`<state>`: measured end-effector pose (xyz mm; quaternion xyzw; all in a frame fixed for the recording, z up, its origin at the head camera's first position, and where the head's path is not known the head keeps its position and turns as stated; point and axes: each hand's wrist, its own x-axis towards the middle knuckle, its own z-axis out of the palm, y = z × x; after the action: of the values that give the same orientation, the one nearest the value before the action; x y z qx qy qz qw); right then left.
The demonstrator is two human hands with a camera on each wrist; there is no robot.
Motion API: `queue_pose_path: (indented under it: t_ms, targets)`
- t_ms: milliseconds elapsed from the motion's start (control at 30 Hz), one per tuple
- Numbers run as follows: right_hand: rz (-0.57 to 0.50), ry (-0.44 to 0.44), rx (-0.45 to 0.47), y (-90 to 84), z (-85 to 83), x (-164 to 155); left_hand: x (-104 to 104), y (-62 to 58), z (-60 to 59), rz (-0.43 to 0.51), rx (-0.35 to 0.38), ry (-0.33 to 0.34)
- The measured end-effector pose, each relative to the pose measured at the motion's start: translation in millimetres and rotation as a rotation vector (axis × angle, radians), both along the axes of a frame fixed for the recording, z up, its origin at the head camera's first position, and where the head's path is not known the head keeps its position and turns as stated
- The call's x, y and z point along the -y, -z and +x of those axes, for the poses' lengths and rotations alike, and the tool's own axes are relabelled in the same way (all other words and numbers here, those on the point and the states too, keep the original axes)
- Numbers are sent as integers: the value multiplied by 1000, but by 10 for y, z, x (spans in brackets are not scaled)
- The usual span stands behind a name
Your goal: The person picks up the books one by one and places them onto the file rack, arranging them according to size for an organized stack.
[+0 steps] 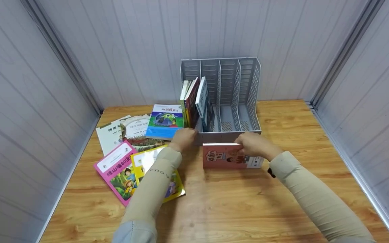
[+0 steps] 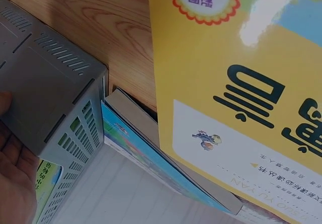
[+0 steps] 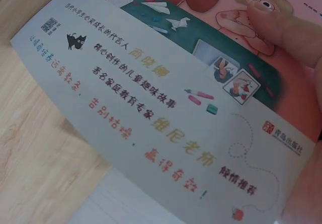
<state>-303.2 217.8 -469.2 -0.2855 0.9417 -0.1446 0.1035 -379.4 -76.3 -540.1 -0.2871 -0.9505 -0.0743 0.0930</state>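
Note:
My right hand [image 1: 256, 145] holds a pink-red book [image 1: 219, 158] on its long edge, spine side up, just in front of the grey file rack [image 1: 228, 137]. In the right wrist view the thumb [image 3: 287, 35] presses on its cover, and a white printed band [image 3: 146, 103] runs across one end. My left hand [image 1: 183, 139] is at the rack's front left corner. The left wrist view shows its thumb and fingers [image 2: 17, 171] pinching the rack's front wall. Several books [image 1: 190, 101] stand in the leftmost compartment, and blue-white books [image 1: 202, 101] lean in the second.
Left of the rack lies a blue-green book [image 1: 162, 126] with pale books [image 1: 110, 135] beside it. Nearer are a pink-bordered book [image 1: 118, 173] and a yellow book [image 1: 177, 189], partly under my left forearm. Panel walls enclose the wooden table [image 1: 231, 209] at the back and sides.

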Motion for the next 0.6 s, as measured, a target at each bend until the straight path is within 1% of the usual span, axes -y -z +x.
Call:
queue_pose_path:
  t_ms: [100,200,267,367,467,533,600]
  targets:
    - [2,0,4,5,6,-9,-3,-10,2,-2,-8,6]
    - [-5,-2,8,3,7,-28,-18,-41,1,-19,5,6]
    - [-13,-9,8,3,3,-42,-32,-84,2,-49,42,-1]
    - [-29,-15,-2,8,-7,-63,-46,-165,9,-107,120,-17]
    - [-57,-12,-3,4,-16,-96,-43,-245,18,-141,202,-27]
    - [-82,-10,-10,4,-25,-126,-20,-273,23,-145,228,-17]
    - [-110,-8,-17,-2,-29,-161,14,-288,27,-142,228,9]
